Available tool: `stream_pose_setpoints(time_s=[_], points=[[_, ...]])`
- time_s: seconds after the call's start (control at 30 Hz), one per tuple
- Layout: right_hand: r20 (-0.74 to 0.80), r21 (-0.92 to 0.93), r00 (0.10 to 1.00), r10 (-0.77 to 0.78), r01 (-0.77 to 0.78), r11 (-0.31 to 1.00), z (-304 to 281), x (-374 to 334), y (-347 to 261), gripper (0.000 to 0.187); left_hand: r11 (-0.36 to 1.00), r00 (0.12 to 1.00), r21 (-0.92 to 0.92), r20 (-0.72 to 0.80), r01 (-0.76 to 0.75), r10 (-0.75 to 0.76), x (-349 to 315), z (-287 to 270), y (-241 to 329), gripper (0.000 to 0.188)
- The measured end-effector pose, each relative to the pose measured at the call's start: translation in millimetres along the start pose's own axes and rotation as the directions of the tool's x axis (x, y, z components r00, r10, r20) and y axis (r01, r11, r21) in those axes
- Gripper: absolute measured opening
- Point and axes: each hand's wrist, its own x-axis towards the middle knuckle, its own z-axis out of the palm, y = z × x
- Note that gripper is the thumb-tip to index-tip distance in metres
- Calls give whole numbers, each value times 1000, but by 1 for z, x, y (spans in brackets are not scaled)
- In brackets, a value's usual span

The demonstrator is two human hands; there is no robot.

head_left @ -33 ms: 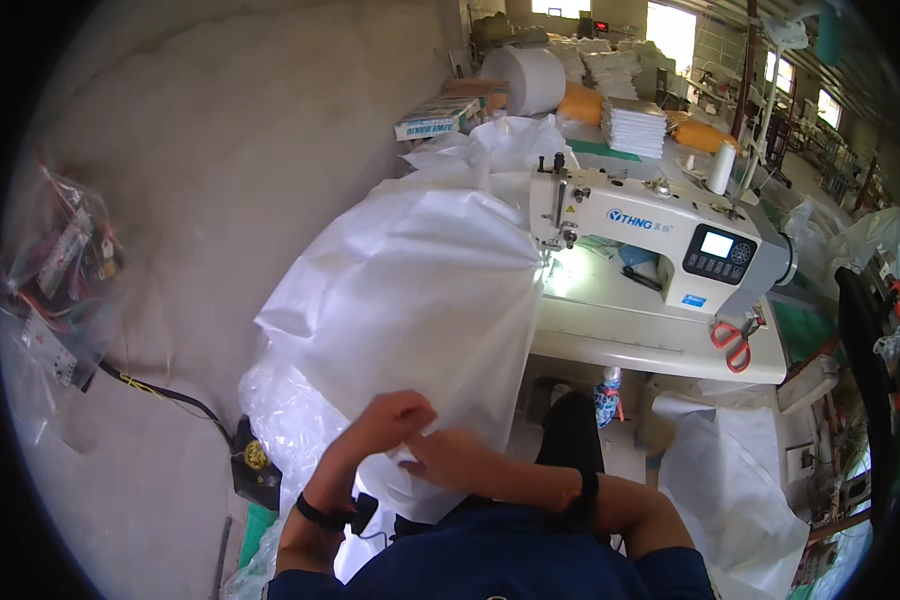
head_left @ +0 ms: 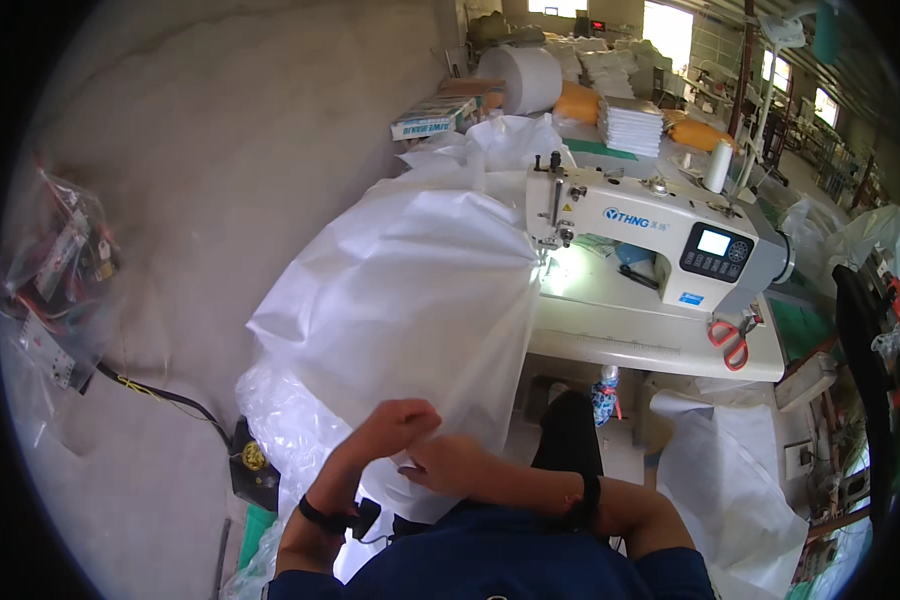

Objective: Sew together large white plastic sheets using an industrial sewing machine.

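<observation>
A large white sheet of woven or plastic-like material [head_left: 390, 290] spreads from the sewing machine [head_left: 640, 220] down to my lap. Its right side lies by the lit needle area. My left hand [head_left: 398, 428], fingers curled in, is at the sheet's near part. Just below and to the right, my right hand [head_left: 450, 464] comes across from the right with bent fingers, close to the left hand. Both appear closed on the near edge of the sheet, though the hands partly hide the grip.
Red-handled scissors [head_left: 730, 345] lie at the table's right front corner. A thread cone [head_left: 718, 166] stands behind the machine. Crumpled clear plastic [head_left: 290, 420] hangs left of the sheet. Another white sheet [head_left: 720, 480] drapes at lower right. A big white roll [head_left: 520, 80] sits at the back.
The whole view has shifted very slightly. My hands stay at nearly the same spot on the sheet, and the right hand looks less blurred.
</observation>
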Motion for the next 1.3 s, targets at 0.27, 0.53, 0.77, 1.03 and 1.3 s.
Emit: stream_pose_setpoints(time_s=[0.27, 0.53, 0.77, 1.03, 1.3], points=[[-37, 114, 965, -259, 262, 958, 21, -43, 10, 18, 991, 989, -10, 75, 131, -130, -3, 50, 4, 24], [-159, 531, 755, 636, -478, 700, 56, -83, 80, 41, 810, 979, 551, 89, -200, 181, -12, 90, 21, 14], [181, 764, 854, 487, -434, 477, 95, -74, 72, 31, 838, 994, 537, 23, -101, 105, -17, 104, 2, 12], [147, 540, 933, 330, -355, 763, 72, -82, 25, 31, 989, 996, 124, 56, -82, 76, -20, 92, 8, 16], [-23, 563, 999, 26, -8, 826, 89, -65, 63, 30, 926, 982, 376, -174, 3, 68, -55, 89, 11, 18]])
